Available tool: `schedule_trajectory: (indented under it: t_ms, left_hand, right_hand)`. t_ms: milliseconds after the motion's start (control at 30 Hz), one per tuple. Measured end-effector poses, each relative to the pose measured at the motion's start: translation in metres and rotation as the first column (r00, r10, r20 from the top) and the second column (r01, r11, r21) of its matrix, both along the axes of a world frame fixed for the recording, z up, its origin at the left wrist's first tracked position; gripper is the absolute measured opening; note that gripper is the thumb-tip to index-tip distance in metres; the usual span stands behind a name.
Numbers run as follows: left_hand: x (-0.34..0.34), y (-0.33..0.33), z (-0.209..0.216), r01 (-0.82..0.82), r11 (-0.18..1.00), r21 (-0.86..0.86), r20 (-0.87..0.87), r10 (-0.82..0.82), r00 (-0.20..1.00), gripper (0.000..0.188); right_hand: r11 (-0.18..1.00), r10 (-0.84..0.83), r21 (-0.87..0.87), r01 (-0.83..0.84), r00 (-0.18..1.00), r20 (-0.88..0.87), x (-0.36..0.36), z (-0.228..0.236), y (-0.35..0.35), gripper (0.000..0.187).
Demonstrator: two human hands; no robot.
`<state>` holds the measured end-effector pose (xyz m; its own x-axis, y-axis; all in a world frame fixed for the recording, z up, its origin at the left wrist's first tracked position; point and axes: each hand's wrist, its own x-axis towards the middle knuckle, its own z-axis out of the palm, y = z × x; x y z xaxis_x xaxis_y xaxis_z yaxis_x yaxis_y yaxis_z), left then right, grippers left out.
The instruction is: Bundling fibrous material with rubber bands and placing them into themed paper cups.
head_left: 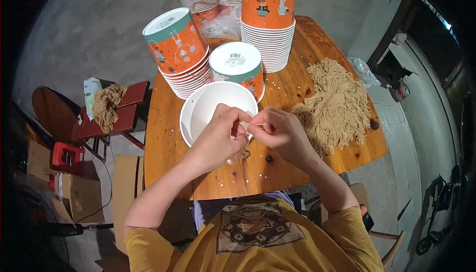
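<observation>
A white-lined paper bucket (201, 107) is tilted with its mouth towards me on the wooden table. My left hand (218, 135) lies across its near right rim, with fingers curled in a pinch; what they hold is hidden. Beside it, almost touching, my right hand (283, 132) pinches a short pale tan cord (265, 124). The cord's other end is lost between the fingers. On the table to the right spreads a large heap of tan cords (342, 105). An upside-down orange and green bucket (237, 61) stands just behind the white-lined one.
Stacks of nested upside-down buckets rise at the back left (176, 48) and back right (267, 24) of the wooden table (198, 185). Small dots and dark bits are scattered over the wood. At left, a red-brown stool (131, 96) carries more cords; cardboard boxes (82, 197) sit below.
</observation>
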<state>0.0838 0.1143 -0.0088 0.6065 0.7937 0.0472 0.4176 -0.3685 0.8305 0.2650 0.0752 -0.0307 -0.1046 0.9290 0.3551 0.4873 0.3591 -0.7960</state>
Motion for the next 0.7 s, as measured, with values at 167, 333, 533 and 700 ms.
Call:
schedule_trajectory:
  t_ms: [167, 333, 533, 700]
  left_hand:
    - [0.000, -0.002, 0.000, -0.029, 0.998, 0.048, 0.019, 0.028, 0.999, 0.014]
    - [0.003, -0.007, -0.005, -0.025, 0.965, 0.260, 0.052, 0.012, 0.999, 0.011]
    - [0.002, -0.010, -0.007, -0.046, 0.899, 0.435, -0.027, 0.064, 0.998, 0.008]
    - [-0.001, -0.011, -0.008, -0.101, 0.978, 0.183, 0.029, 0.097, 0.995, 0.009]
  right_hand:
    - [1.000, -0.022, -0.004, 0.022, 1.000, 0.003, -0.004, 0.001, -0.004, 0.012]
    - [0.989, -0.079, 0.135, 0.067, 0.993, 0.084, -0.007, -0.005, -0.007, 0.010]
    - [0.964, -0.155, 0.237, 0.122, 0.980, 0.126, -0.012, -0.012, -0.010, 0.009]
    - [0.977, -0.137, 0.175, 0.121, 0.987, 0.087, -0.013, -0.013, -0.010, 0.010]
